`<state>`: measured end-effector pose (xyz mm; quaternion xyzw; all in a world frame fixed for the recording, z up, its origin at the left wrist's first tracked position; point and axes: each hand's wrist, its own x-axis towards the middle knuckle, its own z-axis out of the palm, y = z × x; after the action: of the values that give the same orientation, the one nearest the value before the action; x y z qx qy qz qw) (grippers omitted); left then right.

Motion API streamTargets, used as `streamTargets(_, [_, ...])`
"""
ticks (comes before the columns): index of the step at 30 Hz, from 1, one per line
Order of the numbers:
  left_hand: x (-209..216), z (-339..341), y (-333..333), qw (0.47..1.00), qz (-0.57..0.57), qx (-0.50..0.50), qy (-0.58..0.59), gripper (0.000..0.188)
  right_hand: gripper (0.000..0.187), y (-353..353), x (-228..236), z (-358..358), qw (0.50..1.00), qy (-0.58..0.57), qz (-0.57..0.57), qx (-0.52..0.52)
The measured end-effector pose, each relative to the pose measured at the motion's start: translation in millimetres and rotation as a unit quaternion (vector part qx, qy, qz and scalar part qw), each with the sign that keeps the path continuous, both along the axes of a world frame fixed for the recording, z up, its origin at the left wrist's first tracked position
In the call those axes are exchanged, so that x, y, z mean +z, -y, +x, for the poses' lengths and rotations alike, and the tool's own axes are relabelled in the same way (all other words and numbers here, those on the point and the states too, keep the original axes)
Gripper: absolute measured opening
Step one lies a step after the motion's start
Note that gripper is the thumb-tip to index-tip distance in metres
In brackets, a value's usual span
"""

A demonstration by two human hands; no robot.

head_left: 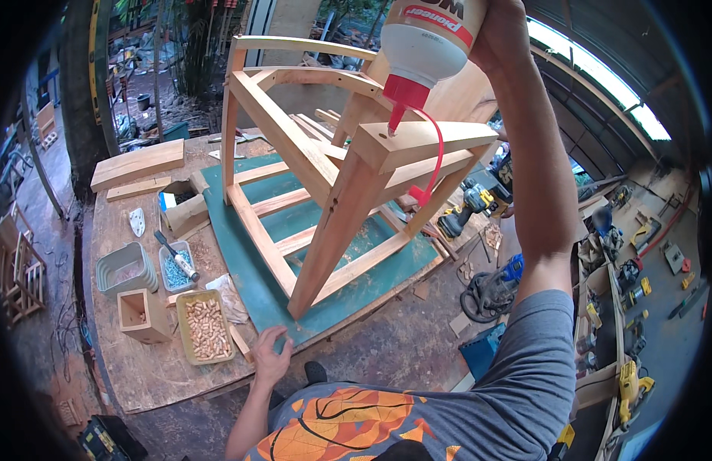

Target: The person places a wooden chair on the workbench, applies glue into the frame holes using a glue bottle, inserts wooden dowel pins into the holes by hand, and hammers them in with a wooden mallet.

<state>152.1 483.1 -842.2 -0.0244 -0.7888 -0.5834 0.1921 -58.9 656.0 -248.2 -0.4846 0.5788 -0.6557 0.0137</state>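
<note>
The right hand [500,31] is gripping an upturned white glue bottle [425,42], its red nozzle touching a dowel hole in the leg end of the upturned wooden chair frame [325,184] on the green mat [256,284] — best squeezing gently, filling only the hole. The left hand [270,355] is resting open, fingers spread, on the workbench [141,361] edge — steadying.

The top edge of the picture cuts off the upper part of the glue bottle [426,42] and the fingers of the right hand [503,31] around it, while tools on the shelves at the right rim are too small to tell.
</note>
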Motion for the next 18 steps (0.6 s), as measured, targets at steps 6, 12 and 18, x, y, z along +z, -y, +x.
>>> streamTargets(6, [5.3,-4.0,-0.9,1.000,0.000,0.012,0.010,0.029,0.038,-0.1,-3.4,-14.2,0.999,-0.013,0.002,0.034])
streamTargets(12, [2.8,-6.6,-3.6,1.000,-0.006,0.016,0.002,0.029,0.039,-1.5,-1.5,-11.8,0.999,-0.028,0.009,0.030])
streamTargets(18, [-0.7,-4.8,-2.4,1.000,-0.006,0.020,-0.001,0.029,0.041,26.6,7.9,15.2,0.995,-0.069,0.074,-0.012])
